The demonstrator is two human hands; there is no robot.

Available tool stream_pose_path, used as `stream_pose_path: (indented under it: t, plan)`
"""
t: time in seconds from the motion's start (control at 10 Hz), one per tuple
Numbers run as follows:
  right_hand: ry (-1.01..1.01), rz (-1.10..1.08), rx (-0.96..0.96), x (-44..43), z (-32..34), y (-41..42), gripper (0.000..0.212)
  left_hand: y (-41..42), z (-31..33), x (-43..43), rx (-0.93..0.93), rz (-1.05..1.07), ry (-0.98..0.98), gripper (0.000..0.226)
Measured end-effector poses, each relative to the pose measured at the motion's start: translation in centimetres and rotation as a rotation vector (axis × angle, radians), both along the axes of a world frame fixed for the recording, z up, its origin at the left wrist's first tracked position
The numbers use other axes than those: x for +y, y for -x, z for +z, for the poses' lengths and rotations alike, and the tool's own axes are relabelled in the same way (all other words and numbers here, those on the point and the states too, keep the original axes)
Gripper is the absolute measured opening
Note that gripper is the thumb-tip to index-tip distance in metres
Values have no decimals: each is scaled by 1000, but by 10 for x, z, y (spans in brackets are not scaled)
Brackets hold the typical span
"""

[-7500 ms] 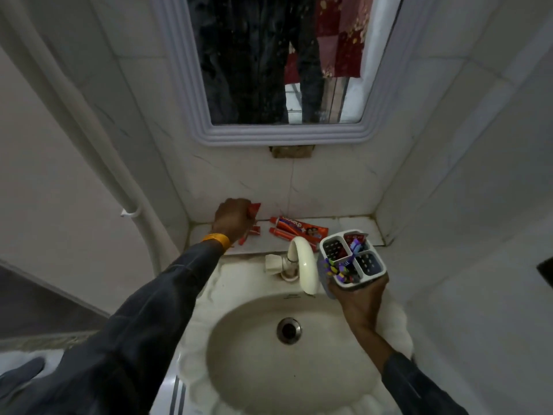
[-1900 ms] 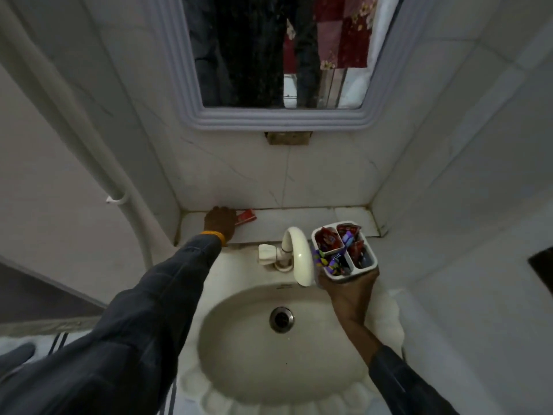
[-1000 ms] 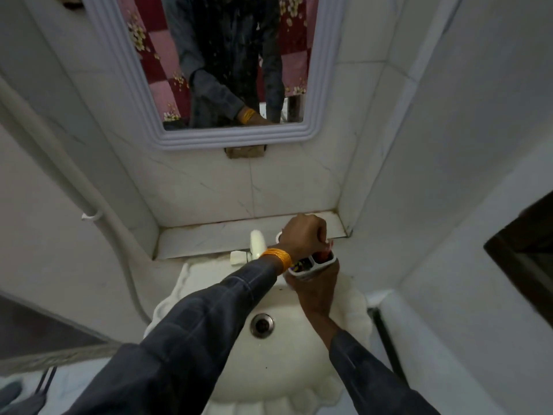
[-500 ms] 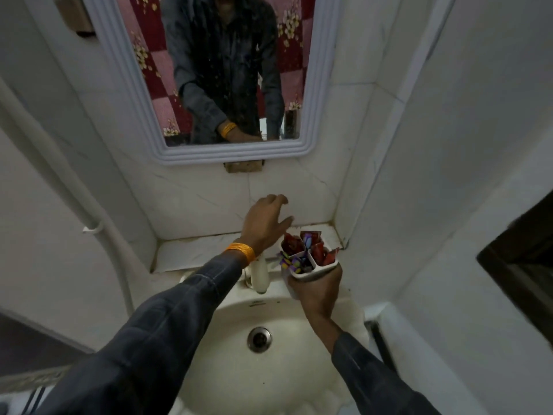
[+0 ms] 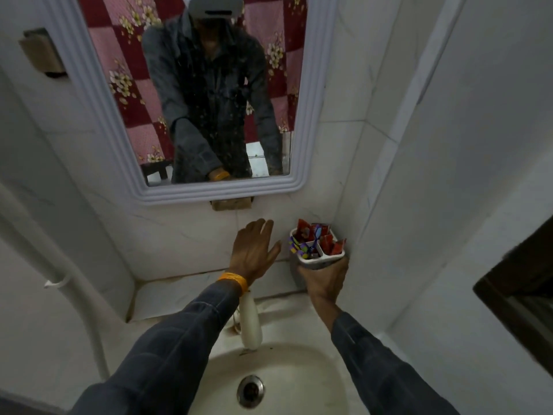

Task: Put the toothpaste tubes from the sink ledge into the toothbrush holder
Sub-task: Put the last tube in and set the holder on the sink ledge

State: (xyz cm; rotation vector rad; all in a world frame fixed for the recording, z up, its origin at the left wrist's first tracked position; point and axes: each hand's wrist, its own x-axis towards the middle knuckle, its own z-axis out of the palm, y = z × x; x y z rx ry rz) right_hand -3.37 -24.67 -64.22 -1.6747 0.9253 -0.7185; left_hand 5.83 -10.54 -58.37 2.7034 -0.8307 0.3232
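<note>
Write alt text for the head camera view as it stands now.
Over a white sink, the right hand holds a white toothbrush holder packed with red toothpaste tubes and toothbrushes near the corner of the ledge. The open left hand hovers beside it, below a mirror.

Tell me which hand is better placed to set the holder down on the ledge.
Right. The right hand already grips the holder over the ledge near the corner. The left hand is open, empty and beside it.

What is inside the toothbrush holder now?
The toothbrush holder contains red toothpaste tubes and colourful toothbrushes. Their lower parts are hidden by its walls; the right hand covers its body.
</note>
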Motion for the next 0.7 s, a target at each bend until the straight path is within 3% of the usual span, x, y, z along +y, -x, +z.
stream_pose_path:
  t: [0.2, 0.4, 0.5, 0.7]
  plan:
    - [-10, -32, -56, 3, -20, -8, 119, -15, -13, 4, 38, -14, -29, 62]
    - [96, 14, 73, 0, -16, 0, 123, -10, -6, 6, 30, -9, -19, 61]
    - [296, 4, 136, 9, -6, 20, 125, 0, 8, 11, -18, 11, -4, 58]
    - [736, 226, 53, 9, 63, 19, 85, 23, 54, 25, -217, 5, 182, 45]
